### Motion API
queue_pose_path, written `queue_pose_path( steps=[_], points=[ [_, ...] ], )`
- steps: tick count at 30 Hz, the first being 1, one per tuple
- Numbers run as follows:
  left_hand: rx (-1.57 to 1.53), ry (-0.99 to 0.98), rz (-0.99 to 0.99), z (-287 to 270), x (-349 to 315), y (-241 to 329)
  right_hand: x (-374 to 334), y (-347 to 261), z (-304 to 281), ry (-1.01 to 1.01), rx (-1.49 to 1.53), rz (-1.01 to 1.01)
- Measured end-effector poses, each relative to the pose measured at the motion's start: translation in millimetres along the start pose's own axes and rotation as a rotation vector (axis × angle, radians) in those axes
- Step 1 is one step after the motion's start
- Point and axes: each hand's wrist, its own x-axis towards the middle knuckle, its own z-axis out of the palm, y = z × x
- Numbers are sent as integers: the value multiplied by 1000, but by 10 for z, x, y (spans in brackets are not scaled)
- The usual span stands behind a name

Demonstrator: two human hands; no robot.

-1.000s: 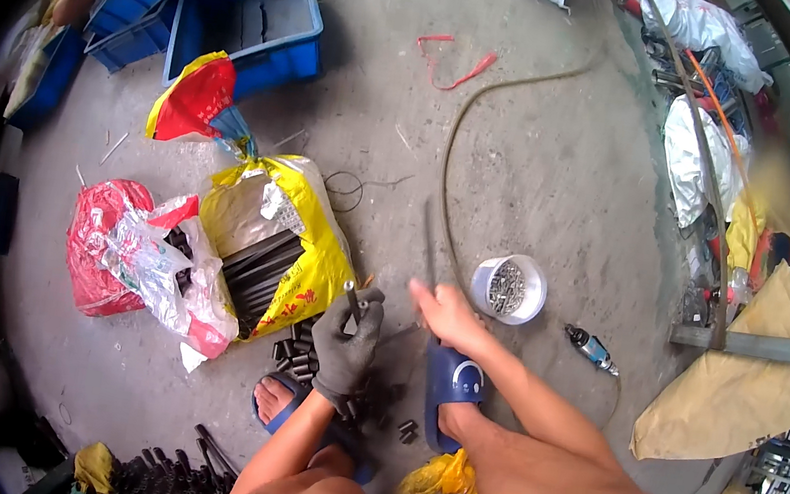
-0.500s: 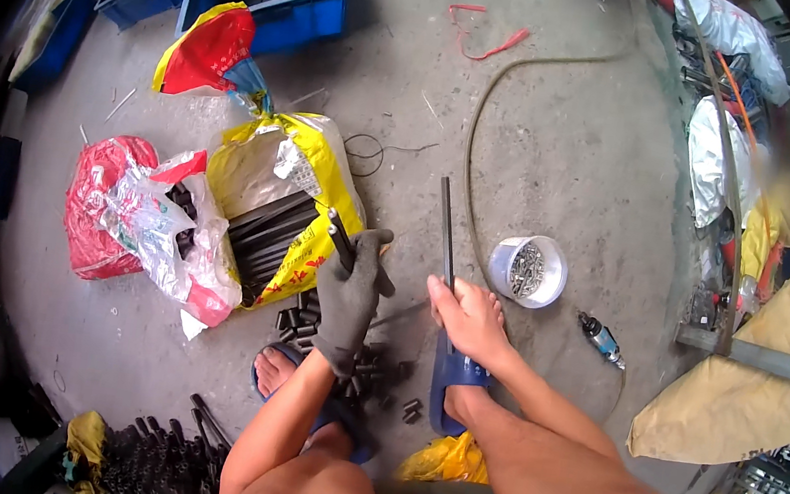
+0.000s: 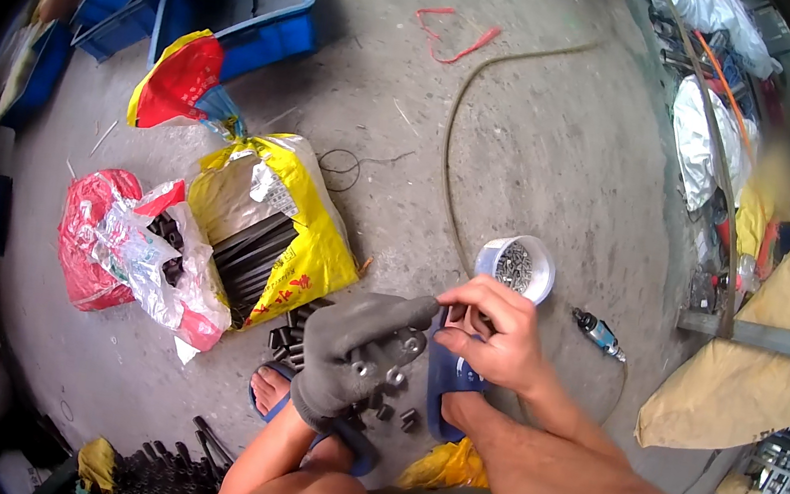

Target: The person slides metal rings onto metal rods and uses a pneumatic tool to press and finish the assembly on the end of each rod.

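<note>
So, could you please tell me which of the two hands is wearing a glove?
The left hand, covered to the wrist by a dark grey glove; the right hand is bare.

A scuffed grey floor (image 3: 587,173) carried an open yellow bag (image 3: 323,259), a red bag (image 3: 96,243), short black pieces (image 3: 283,338), a white tub (image 3: 488,258), a blue-and-black tool (image 3: 599,334) and a curving hose (image 3: 449,143).

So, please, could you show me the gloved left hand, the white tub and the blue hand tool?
Gloved left hand (image 3: 350,350): head view, on the middle of the hand.
White tub (image 3: 488,257): head view, on its outer wall, left side.
Blue hand tool (image 3: 599,334): head view, on the middle of its body.
</note>
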Motion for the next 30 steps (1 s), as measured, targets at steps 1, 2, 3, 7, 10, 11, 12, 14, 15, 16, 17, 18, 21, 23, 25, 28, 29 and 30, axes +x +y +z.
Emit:
queue_pose_path(
  steps=[1,2,3,7,10,11,12,14,15,16,17,18,21,23,25,28,29,30],
  points=[
    [-10,-5,5,-9,-13,29,28,-123,-80,20,34,-116],
    [100,5,36,-25,-17,56,61,-255,-164,43,64,-237],
    [215,16,61,-30,-27,70,102,-335,-178,72,92,-350],
    [157,-3,17,17,-26,150,114,-524,-231,124,51,-438],
    [123,10,41,49,-106,14,97,-583,-224,68,-44,-442],
    [141,-8,3,48,-138,-10,96,-580,-216,73,-56,-453],
    [144,-15,4,50,-143,-9,94,-577,-212,78,-69,-465],
    [162,-23,-28,64,-125,3,89,-587,-231,99,-75,-477],
    [222,-31,71,41,-63,53,88,-588,-240,113,-82,-490],
    [221,-32,72,34,-46,92,83,-572,-236,114,-84,-490],
    [234,-42,52,36,-35,128,76,-547,-233,156,-145,-539],
    [246,-52,32,42,-29,144,72,-527,-231,197,-206,-588],
    [261,-87,47,8,-17,148,75,-493,-229,222,-246,-622],
    [265,-109,57,-8,-9,154,68,-478,-222,230,-273,-634],
    [299,-151,70,-21,-7,149,69,-477,-228,225,-285,-637],
    [273,-203,98,-60,14,96,84,-504,-282,175,-295,-627],
    [275,-200,93,-75,-8,61,97,-531,-303,145,-267,-608],
    [287,-223,94,-83,-37,6,104,-543,-315,116,-240,-589]
  ],
)
